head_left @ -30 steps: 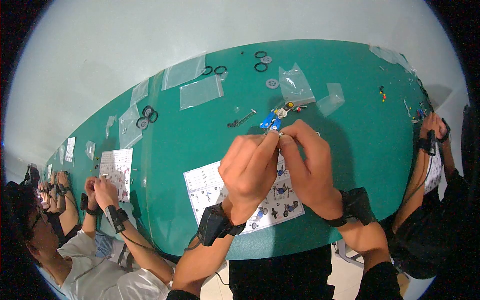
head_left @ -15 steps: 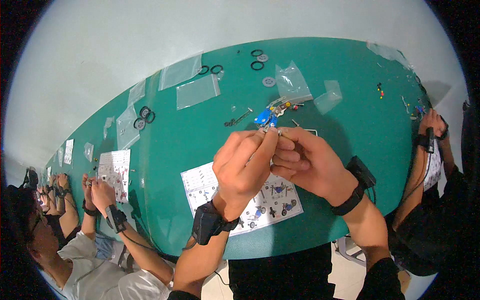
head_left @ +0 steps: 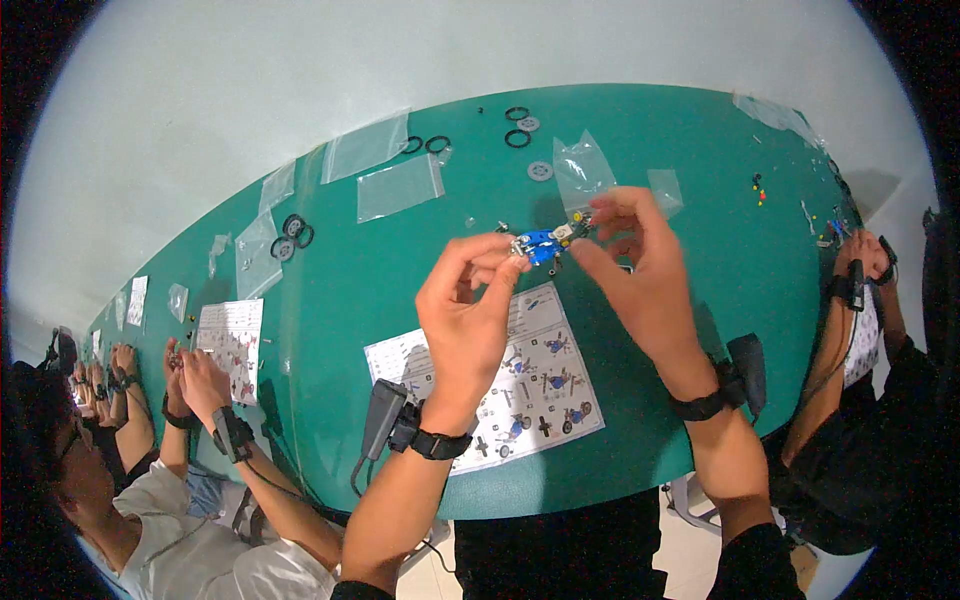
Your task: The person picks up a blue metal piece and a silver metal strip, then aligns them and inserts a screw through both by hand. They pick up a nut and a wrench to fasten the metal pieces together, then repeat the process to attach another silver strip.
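A small partly built model (head_left: 543,244), with blue plates, silver screws and a yellow piece, is held above the green table. My left hand (head_left: 468,312) pinches its left end between thumb and fingers. At the other end, my right hand (head_left: 645,275) has its thumb and fingers spread apart, with the tips close around the yellow piece. Below the hands lies a printed instruction sheet (head_left: 560,400) with pictures of a blue motorcycle, partly covered by my left hand and wrist.
Grey wheels (head_left: 540,171) and black tyre rings (head_left: 517,139) lie at the back of the green table (head_left: 350,290). Clear plastic bags (head_left: 400,187) are spread about. A person in a white shirt (head_left: 240,550) works on the left; another person's hands (head_left: 868,255) are at the right edge.
My hands have moved apart. The blue model has come up into my left hand, while my right hand has opened and shifted up and right.
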Demonstrator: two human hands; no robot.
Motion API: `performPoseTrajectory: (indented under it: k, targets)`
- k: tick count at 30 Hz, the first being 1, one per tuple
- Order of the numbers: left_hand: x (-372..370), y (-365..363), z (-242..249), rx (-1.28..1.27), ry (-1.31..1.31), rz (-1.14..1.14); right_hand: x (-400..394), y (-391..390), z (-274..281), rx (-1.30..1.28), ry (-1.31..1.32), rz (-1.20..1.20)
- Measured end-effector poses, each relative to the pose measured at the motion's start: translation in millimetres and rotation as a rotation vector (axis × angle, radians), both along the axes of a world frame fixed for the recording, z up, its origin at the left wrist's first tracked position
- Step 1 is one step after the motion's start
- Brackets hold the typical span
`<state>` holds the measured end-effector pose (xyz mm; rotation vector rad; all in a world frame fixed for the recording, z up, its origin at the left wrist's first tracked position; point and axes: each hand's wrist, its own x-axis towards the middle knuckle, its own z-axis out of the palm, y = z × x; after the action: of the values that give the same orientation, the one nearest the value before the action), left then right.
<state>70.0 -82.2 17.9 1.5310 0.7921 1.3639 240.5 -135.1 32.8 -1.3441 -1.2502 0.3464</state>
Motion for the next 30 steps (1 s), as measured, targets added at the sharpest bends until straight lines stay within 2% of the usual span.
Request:
performPoseTrajectory:
  k: [2,4,7,10,15,21,25,30]
  targets:
    - [1,0,1,-0.091,-0.061,-0.072,2,2,-3,0.000,-0.034,0.043]
    - [0,2,1,-0.148,-0.088,-0.131,7,0,-5,-0.130,0.094,0.218]
    - [-2,7,1,-0.174,-0.088,-0.184,9,3,-10,-0.085,0.354,0.280]
    - [-2,7,2,-0.194,-0.103,-0.205,12,3,-6,-0.161,0.416,0.298]
    - [-5,9,5,-0.212,-0.071,-0.220,10,3,-5,-0.157,0.399,0.276]
    - [-4,13,-1,-0.152,-0.154,-0.239,7,1,-4,-0.091,0.358,0.267]
    - [-5,14,-4,-0.099,-0.116,-0.229,7,2,-6,-0.038,0.358,0.285]
    - [-7,17,-9,0.005,0.031,-0.172,13,4,-9,-0.124,0.283,0.293]
